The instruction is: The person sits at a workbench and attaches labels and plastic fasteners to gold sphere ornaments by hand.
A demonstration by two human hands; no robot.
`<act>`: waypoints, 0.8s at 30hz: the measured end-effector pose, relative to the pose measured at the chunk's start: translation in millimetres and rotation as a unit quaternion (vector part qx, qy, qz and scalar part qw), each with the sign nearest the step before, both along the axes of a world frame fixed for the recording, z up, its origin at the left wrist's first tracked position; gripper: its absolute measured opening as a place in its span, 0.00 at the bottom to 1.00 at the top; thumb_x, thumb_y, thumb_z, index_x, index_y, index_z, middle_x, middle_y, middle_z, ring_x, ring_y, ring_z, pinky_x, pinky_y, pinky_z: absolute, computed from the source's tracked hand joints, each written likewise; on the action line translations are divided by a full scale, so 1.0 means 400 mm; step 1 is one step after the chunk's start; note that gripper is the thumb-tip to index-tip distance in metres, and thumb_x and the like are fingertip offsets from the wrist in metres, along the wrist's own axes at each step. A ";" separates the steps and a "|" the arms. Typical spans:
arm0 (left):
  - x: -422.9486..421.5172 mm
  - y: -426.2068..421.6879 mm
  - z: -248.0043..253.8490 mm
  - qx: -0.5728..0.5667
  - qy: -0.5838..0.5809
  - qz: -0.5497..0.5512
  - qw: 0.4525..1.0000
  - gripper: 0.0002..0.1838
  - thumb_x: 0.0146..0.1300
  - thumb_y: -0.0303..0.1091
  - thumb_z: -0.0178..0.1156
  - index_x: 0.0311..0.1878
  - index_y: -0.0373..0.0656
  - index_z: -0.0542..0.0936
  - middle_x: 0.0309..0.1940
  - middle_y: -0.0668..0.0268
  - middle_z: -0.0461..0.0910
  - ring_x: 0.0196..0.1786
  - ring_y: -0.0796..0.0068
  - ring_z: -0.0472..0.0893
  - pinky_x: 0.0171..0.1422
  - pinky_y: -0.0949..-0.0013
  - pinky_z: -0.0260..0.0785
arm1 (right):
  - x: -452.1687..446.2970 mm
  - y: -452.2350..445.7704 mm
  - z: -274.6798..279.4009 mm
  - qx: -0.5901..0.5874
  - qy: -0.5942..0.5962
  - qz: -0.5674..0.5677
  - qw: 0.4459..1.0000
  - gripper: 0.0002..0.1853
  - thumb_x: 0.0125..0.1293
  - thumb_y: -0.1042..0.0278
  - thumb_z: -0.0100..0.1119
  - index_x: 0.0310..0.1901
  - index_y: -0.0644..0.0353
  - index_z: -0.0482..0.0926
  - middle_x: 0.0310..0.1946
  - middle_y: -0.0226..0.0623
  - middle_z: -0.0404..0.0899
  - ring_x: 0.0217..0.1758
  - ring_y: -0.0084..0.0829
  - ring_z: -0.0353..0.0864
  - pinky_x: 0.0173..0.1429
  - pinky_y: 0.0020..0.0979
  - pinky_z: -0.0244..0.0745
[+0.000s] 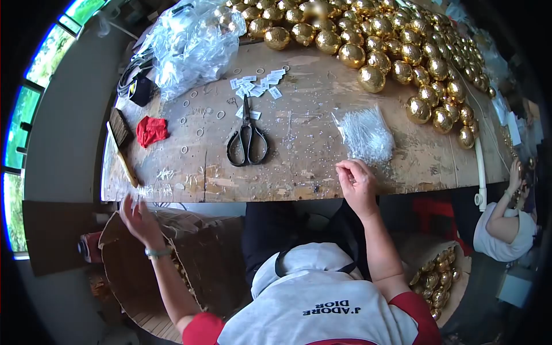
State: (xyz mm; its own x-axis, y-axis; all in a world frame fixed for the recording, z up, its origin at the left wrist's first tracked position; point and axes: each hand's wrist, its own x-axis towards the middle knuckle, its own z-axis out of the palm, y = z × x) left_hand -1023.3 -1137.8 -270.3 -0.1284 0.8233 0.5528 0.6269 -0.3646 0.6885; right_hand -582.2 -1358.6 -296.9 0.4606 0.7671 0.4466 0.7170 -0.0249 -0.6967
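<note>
My left hand [140,221] is off the table's front edge, over the open cardboard box [123,276]; its fingers are spread and nothing shows in them. Above the table's near edge, my right hand [359,185] has thumb and forefinger pinched together. Whatever may be in that pinch is too small to make out. Just beyond it lies a clear plastic bag of thin, whitish plastic strands [367,135]. Black-handled scissors [247,141] rest mid-table, their blades pointing away from me. Small white labels [256,86] are scattered past the scissors' tips.
Many shiny gold balls [371,79] cover the far right of the wooden table [310,115]. At left are a brush [122,144], a red cloth [152,131] and crumpled clear plastic [190,52]. Another box holds gold balls [440,279]. Another person [506,230] sits at far right.
</note>
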 end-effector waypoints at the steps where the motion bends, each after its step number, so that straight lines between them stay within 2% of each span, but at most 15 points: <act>1: 0.122 0.022 0.059 -0.008 0.007 -0.093 0.996 0.18 0.62 0.21 0.57 0.56 0.40 0.74 0.55 0.62 0.73 0.53 0.72 0.75 0.52 0.70 0.72 | 0.000 0.001 -0.001 -0.001 -0.001 0.000 1.000 0.03 0.61 0.77 0.60 0.36 0.64 0.78 0.31 0.35 0.78 0.29 0.27 0.77 0.33 0.25 0.73; 3: 0.318 0.088 0.096 -0.005 0.010 -0.281 0.960 0.16 0.59 0.20 0.60 0.52 0.41 0.77 0.50 0.63 0.77 0.49 0.73 0.77 0.50 0.71 0.74 | -0.002 0.001 -0.003 0.010 0.005 -0.004 1.000 0.03 0.61 0.77 0.60 0.37 0.63 0.78 0.31 0.35 0.78 0.28 0.27 0.77 0.33 0.25 0.73; 6: 0.586 0.144 0.119 -0.069 0.103 -0.383 0.915 0.12 0.59 0.30 0.63 0.46 0.42 0.80 0.38 0.61 0.79 0.39 0.69 0.80 0.44 0.70 0.73 | -0.002 0.002 -0.004 0.014 -0.007 -0.013 1.000 0.02 0.61 0.78 0.60 0.36 0.63 0.79 0.30 0.35 0.78 0.28 0.26 0.77 0.33 0.25 0.73; 7: 0.654 0.187 0.083 -0.015 0.143 -0.407 0.902 0.14 0.57 0.34 0.64 0.46 0.42 0.80 0.36 0.59 0.78 0.37 0.64 0.79 0.44 0.68 0.73 | -0.003 0.002 0.001 0.011 -0.008 -0.016 1.000 0.02 0.61 0.78 0.60 0.36 0.63 0.79 0.30 0.35 0.78 0.28 0.26 0.77 0.33 0.25 0.73; 8: 0.718 0.205 0.078 -0.072 0.161 -0.432 0.885 0.15 0.56 0.33 0.64 0.48 0.44 0.80 0.38 0.56 0.77 0.40 0.57 0.78 0.48 0.62 0.71 | -0.010 0.003 0.011 0.000 0.010 -0.024 1.000 0.02 0.60 0.78 0.60 0.35 0.63 0.79 0.30 0.36 0.78 0.28 0.27 0.77 0.33 0.25 0.72; 9: 0.754 0.239 0.056 -0.044 0.212 -0.450 0.866 0.16 0.56 0.31 0.64 0.49 0.43 0.79 0.39 0.57 0.77 0.41 0.58 0.78 0.49 0.61 0.71 | -0.014 0.004 0.019 -0.010 0.027 -0.039 0.999 0.02 0.60 0.79 0.60 0.34 0.63 0.79 0.29 0.36 0.78 0.28 0.28 0.77 0.33 0.26 0.72; 13: 0.846 0.432 -0.154 0.101 0.330 -0.535 0.771 0.20 0.54 0.30 0.64 0.52 0.42 0.78 0.40 0.55 0.75 0.47 0.53 0.74 0.52 0.58 0.68 | -0.017 0.013 -0.004 0.012 0.002 -0.054 0.998 0.04 0.56 0.71 0.65 0.30 0.57 0.79 0.25 0.38 0.76 0.29 0.39 0.78 0.34 0.36 0.73; 14: 0.860 0.429 -0.155 0.063 0.300 -0.543 0.782 0.17 0.55 0.31 0.65 0.49 0.41 0.78 0.38 0.55 0.75 0.48 0.53 0.74 0.53 0.57 0.68 | -0.011 0.006 -0.008 0.013 -0.034 -0.053 0.998 0.04 0.57 0.69 0.65 0.29 0.57 0.79 0.25 0.37 0.76 0.30 0.40 0.78 0.34 0.37 0.74; 15: 0.861 0.559 -0.308 -0.075 0.204 -0.577 0.787 0.14 0.56 0.31 0.66 0.44 0.40 0.77 0.37 0.56 0.74 0.51 0.53 0.74 0.54 0.55 0.68 | -0.014 0.001 -0.009 0.023 -0.039 -0.054 0.998 0.04 0.57 0.68 0.64 0.30 0.56 0.79 0.26 0.35 0.77 0.30 0.40 0.78 0.34 0.37 0.74; 16: 0.867 0.481 -0.202 0.099 0.265 -0.537 0.795 0.10 0.52 0.31 0.66 0.36 0.40 0.79 0.32 0.56 0.76 0.38 0.53 0.74 0.43 0.54 0.67 | -0.020 -0.007 -0.005 0.035 -0.020 -0.052 0.998 0.03 0.59 0.68 0.61 0.30 0.56 0.78 0.24 0.38 0.74 0.29 0.42 0.77 0.34 0.39 0.72; 17: 0.870 0.482 -0.190 0.188 0.255 -0.547 0.775 0.09 0.50 0.29 0.67 0.34 0.41 0.78 0.31 0.58 0.75 0.37 0.56 0.74 0.43 0.57 0.68 | -0.024 -0.015 0.009 0.048 -0.031 -0.048 0.997 0.04 0.60 0.68 0.61 0.29 0.56 0.77 0.24 0.36 0.73 0.29 0.40 0.77 0.34 0.38 0.72; 18: 0.871 0.458 -0.161 0.100 0.190 -0.597 0.773 0.11 0.45 0.25 0.68 0.34 0.43 0.79 0.29 0.61 0.73 0.36 0.61 0.73 0.42 0.59 0.69 | -0.022 -0.017 0.004 0.043 -0.009 -0.025 0.999 0.04 0.60 0.69 0.60 0.30 0.57 0.77 0.25 0.35 0.73 0.30 0.37 0.78 0.34 0.36 0.73; 20: 0.891 0.450 -0.111 -0.080 0.266 -0.579 0.767 0.14 0.38 0.20 0.69 0.31 0.43 0.79 0.27 0.63 0.72 0.32 0.64 0.72 0.40 0.63 0.69 | -0.019 -0.016 -0.004 0.052 -0.028 -0.016 0.998 0.04 0.61 0.68 0.60 0.32 0.58 0.76 0.28 0.35 0.74 0.31 0.36 0.78 0.35 0.34 0.74; 21: 0.892 0.437 -0.093 -0.019 0.297 -0.573 0.764 0.12 0.36 0.19 0.68 0.27 0.42 0.79 0.27 0.62 0.73 0.32 0.64 0.73 0.37 0.65 0.70 | -0.021 -0.016 0.000 0.050 -0.024 -0.018 0.998 0.04 0.61 0.69 0.60 0.32 0.58 0.76 0.28 0.36 0.74 0.31 0.37 0.78 0.35 0.35 0.74; 24: 0.893 0.421 -0.071 -0.047 0.309 -0.568 0.762 0.11 0.36 0.18 0.67 0.26 0.42 0.80 0.27 0.63 0.73 0.33 0.64 0.75 0.34 0.66 0.69 | -0.023 -0.017 0.006 0.047 -0.014 -0.008 0.999 0.04 0.61 0.70 0.59 0.32 0.59 0.75 0.28 0.36 0.74 0.31 0.37 0.77 0.36 0.35 0.74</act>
State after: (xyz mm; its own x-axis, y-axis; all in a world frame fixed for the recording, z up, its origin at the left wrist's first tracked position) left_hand -666.0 -969.3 -298.8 0.9567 0.2493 0.1503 0.1593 -0.8806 0.4463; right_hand -591.6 -1365.5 -294.3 0.4588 0.7143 0.5284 0.7361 0.0275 -0.6764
